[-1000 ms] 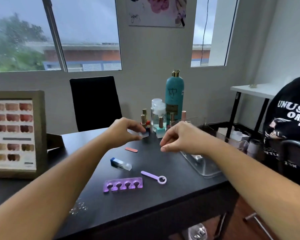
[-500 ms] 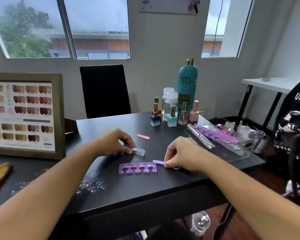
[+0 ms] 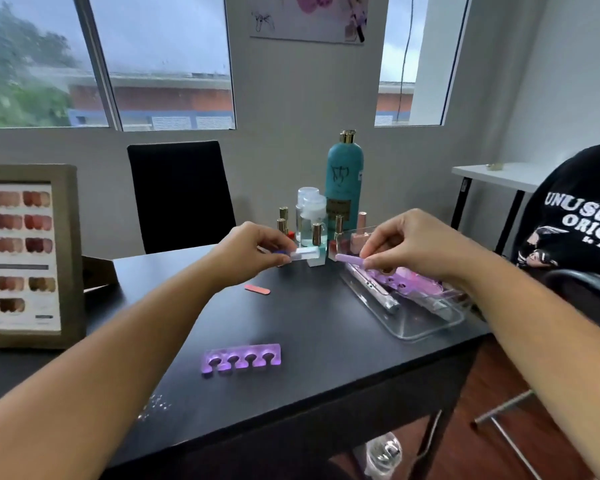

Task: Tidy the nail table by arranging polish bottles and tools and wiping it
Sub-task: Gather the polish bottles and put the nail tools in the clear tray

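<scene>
pinching a clear tube (image 3: 300,252) in the left hand (image 3: 253,252), thumb and curled fingers closed on its blue-capped end; pinching a lilac tool (image 3: 349,258) in the right hand (image 3: 416,244) the same way. lifted both within the last half second, from flat near the front edge of the counter (image 3: 326,323) up into the air toward the far right corner, just in front of the polish bottles (image 3: 317,233) and at the far end of the clear tray (image 3: 426,336) along the right edge. reads as two loose tools headed for the tray, so gathering well under way. holding the tube roughly level, long axis left to right, clear end pointing right at the bottles. holding the lilac tool near level too, free end pointing left toward the tube, other end hidden in the fingers. left flat on the counter: a purple toe separator (image 3: 241,358) near the front edge, long axis along that edge; a pink nail file (image 3: 257,289) mid-counter; glitter specks (image 3: 153,405) at the front left. no wiping yet, by the look.
</scene>
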### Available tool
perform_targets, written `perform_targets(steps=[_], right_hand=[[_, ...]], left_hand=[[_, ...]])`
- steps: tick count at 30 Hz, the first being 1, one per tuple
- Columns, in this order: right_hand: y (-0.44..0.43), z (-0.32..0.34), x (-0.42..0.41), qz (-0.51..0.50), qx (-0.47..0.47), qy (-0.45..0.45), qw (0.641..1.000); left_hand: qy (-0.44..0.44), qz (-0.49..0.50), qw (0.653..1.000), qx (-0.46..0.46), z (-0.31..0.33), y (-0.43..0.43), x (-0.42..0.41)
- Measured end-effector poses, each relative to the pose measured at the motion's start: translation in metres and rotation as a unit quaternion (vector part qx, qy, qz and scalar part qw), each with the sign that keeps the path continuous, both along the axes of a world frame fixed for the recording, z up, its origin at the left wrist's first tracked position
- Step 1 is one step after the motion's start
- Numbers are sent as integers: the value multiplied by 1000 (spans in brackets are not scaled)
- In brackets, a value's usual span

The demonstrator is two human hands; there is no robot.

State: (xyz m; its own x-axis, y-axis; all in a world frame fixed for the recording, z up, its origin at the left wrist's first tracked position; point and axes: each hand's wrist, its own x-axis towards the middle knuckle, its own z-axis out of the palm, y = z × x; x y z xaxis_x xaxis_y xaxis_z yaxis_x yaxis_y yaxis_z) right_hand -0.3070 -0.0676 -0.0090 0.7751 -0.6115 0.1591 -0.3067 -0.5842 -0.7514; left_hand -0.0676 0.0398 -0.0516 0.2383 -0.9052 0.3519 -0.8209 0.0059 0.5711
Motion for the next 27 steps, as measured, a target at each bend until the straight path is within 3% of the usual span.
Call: perform_targets(steps=[5,15,20,27], right_hand=[[-37,3,-32,-32,-4,38,999],[-54,-18,-53,14,21,123,992],[-59,-17,-55,11,16,106,994],[-54,-9,-56,-10,-4,51,999]], left_hand=[[-14,-39,999,-18,13,-53,-40],[-69,-128,987,66,-1,-104,-85],[-67,-156,981,94,-5,-103,-89],[-31,-131,990,45,11,-86,-78]])
